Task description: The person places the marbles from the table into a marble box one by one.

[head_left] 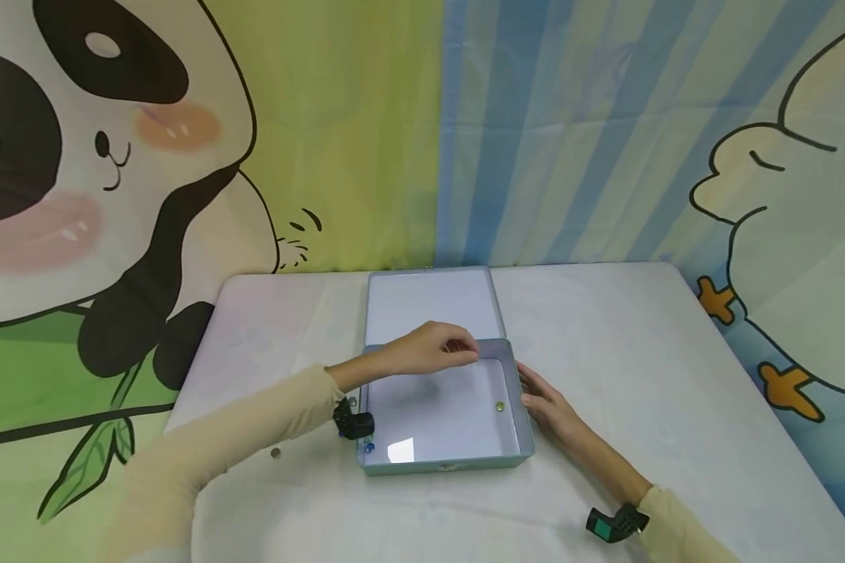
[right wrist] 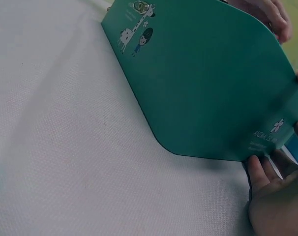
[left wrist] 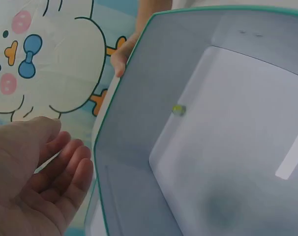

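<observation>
A light green metal box (head_left: 447, 467) lies on the table with its lid (head_left: 433, 305) folded back. Over the box's far part hovers my left hand (head_left: 429, 349), its fingers loosely curled; nothing shows in it in the left wrist view. Inside, a yellow-green marble (head_left: 500, 406) sits near the right wall, and blue marbles (head_left: 369, 447) lie at the front left corner. My right hand (head_left: 552, 407) touches the box's outer right side with extended fingers (right wrist: 257, 172). The green side wall (right wrist: 203, 83) carries a printed giraffe and child.
A small grey marble (head_left: 275, 453) lies on the white table cover (head_left: 605, 344), left of the box. Another marble (head_left: 353, 402) is just outside the left wall, partly by the wrist camera (head_left: 354, 422). Cartoon curtains (head_left: 352, 141) stand behind the table.
</observation>
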`<action>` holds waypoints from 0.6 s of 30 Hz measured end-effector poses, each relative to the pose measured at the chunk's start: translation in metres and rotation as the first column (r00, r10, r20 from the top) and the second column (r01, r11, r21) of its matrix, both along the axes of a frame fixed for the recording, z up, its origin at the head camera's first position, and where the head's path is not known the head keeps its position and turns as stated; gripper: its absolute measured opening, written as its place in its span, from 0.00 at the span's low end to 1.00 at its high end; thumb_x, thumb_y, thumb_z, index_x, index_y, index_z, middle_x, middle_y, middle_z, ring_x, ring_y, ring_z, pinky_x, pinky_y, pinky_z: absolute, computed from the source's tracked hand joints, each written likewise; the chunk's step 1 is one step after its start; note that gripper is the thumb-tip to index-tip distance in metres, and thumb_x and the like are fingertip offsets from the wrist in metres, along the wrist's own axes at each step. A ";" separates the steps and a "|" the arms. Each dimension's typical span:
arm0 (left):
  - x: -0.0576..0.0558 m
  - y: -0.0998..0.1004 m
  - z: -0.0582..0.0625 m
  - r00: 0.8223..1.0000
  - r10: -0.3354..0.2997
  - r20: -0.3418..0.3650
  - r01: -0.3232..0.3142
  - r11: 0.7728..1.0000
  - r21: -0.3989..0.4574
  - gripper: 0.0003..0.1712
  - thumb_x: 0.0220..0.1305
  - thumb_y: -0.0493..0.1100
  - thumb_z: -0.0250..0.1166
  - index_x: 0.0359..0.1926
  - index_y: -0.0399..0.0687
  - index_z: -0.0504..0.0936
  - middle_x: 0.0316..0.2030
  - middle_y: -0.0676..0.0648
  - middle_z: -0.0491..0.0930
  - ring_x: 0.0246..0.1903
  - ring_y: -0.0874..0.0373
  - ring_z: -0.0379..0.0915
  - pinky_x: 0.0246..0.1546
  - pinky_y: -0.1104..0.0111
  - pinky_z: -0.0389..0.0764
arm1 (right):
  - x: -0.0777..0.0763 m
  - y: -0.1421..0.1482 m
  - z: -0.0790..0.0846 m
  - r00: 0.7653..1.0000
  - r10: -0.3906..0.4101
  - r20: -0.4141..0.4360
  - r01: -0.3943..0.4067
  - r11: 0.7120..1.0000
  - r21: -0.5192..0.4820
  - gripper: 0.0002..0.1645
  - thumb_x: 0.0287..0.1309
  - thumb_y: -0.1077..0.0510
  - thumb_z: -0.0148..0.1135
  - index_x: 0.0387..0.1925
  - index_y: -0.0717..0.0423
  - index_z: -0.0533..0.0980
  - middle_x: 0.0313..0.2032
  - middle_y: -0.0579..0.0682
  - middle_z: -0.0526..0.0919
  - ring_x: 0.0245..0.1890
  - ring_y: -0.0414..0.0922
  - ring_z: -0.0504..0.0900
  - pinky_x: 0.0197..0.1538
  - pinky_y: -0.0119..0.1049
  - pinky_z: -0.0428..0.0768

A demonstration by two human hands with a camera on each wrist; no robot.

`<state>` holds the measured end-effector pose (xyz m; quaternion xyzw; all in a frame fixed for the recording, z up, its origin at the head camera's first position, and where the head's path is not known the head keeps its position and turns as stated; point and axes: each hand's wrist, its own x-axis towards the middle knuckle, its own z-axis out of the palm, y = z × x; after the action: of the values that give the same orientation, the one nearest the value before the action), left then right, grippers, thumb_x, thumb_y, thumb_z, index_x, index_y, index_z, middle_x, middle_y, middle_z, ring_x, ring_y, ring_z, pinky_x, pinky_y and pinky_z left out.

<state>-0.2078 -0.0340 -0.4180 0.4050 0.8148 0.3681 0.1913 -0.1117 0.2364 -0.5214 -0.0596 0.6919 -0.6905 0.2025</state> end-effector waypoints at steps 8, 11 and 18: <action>0.018 -0.092 0.015 0.977 0.213 -0.017 -0.212 0.977 0.012 0.11 0.68 0.47 0.61 0.47 0.50 0.83 0.39 0.52 0.84 0.39 0.64 0.76 0.42 0.71 0.79 | 0.001 0.001 0.000 1.000 0.016 -0.008 -0.016 1.000 0.007 0.43 0.68 0.53 0.47 0.76 0.58 0.40 0.75 0.67 0.40 0.75 0.66 0.38 0.73 0.61 0.41; 0.023 -0.119 0.013 0.962 0.273 -0.028 -0.273 0.962 -0.029 0.10 0.68 0.47 0.61 0.47 0.51 0.83 0.40 0.54 0.84 0.40 0.63 0.77 0.42 0.72 0.80 | 0.000 0.001 0.000 1.000 0.013 -0.008 -0.013 1.000 0.015 0.43 0.68 0.54 0.47 0.76 0.58 0.40 0.75 0.67 0.41 0.75 0.66 0.39 0.73 0.61 0.42; 0.031 -0.157 0.009 0.948 0.310 -0.066 -0.316 0.945 -0.091 0.11 0.67 0.45 0.62 0.47 0.49 0.83 0.39 0.55 0.83 0.39 0.63 0.77 0.41 0.72 0.80 | -0.002 0.001 -0.001 1.000 0.010 -0.013 -0.010 1.000 0.023 0.43 0.68 0.53 0.46 0.76 0.58 0.40 0.75 0.67 0.40 0.75 0.67 0.40 0.73 0.61 0.43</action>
<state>-0.1767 -0.1915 -0.4092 0.2695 0.8908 0.3420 0.1299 -0.1135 0.2378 -0.5223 -0.0654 0.7006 -0.6812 0.2023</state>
